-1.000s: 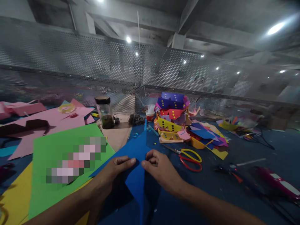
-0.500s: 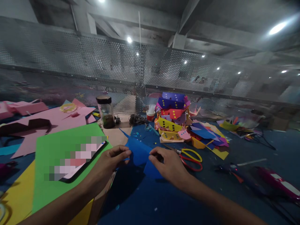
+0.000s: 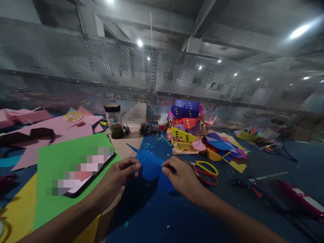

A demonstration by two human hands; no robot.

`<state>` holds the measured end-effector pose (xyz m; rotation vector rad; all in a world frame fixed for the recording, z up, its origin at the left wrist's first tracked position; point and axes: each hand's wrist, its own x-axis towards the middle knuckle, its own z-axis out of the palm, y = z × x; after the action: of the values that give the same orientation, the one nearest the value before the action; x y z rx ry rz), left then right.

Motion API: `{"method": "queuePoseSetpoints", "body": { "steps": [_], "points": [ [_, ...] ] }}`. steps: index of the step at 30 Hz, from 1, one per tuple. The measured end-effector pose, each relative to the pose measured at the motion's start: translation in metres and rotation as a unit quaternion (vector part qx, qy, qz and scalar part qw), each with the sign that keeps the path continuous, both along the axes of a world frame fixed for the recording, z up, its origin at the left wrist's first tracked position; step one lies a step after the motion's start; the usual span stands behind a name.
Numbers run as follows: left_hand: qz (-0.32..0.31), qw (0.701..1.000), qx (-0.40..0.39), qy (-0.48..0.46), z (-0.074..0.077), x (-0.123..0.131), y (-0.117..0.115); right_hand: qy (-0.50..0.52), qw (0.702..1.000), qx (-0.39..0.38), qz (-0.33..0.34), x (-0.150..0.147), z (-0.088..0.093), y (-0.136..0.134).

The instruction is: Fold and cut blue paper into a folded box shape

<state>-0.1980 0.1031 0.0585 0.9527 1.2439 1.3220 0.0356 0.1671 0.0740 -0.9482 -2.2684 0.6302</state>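
A piece of blue paper (image 3: 151, 165) is held up between my two hands, above the dark blue table. Thumb and fingers of my left hand (image 3: 128, 168) pinch its left edge. On the other side my right hand (image 3: 177, 172) pinches its right part, where another blue flap hangs below the fingers. Just beyond my right hand lie scissors (image 3: 206, 172) with one yellow and one red handle. To the left a phone (image 3: 91, 175), its screen blurred, rests on green paper (image 3: 55, 162).
Behind stands a pile of coloured paper bands (image 3: 186, 128), beside a paper cup (image 3: 162, 123) and a dark-lidded jar (image 3: 115, 123). Blue and purple sheets (image 3: 222, 143) lie right of the pile. A magenta tool (image 3: 303, 197) with cables is at the right. Pink paper (image 3: 68, 130) covers the left.
The blue paper has shifted and tilted slightly between my fingers. Both hands keep their pinch, nearly in the same place.
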Motion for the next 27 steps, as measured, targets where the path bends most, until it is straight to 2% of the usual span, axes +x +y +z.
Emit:
{"method": "queuePoseSetpoints", "body": {
  "steps": [10, 14, 18, 20, 27],
  "points": [
    [-0.031, 0.998, 0.027, 0.057, -0.007, 0.001, 0.001, -0.012, 1.0, -0.017, 0.01, 0.004, 0.001, 0.007],
    [-0.039, 0.997, 0.02, 0.071, -0.012, 0.008, 0.001, -0.035, 0.996, -0.077, 0.019, 0.011, 0.0, 0.005],
    [-0.056, 0.995, 0.007, 0.082, -0.018, 0.01, 0.006, -0.004, 0.986, -0.166, 0.015, 0.017, -0.005, 0.003],
    [-0.065, 0.994, 0.001, 0.086, -0.018, 0.01, 0.007, 0.011, 0.982, -0.187, 0.007, 0.018, -0.008, 0.001],
    [-0.056, 0.994, -0.003, 0.099, -0.012, 0.012, 0.003, 0.002, 0.989, -0.148, 0.012, 0.018, -0.013, 0.003]
  ]
}}
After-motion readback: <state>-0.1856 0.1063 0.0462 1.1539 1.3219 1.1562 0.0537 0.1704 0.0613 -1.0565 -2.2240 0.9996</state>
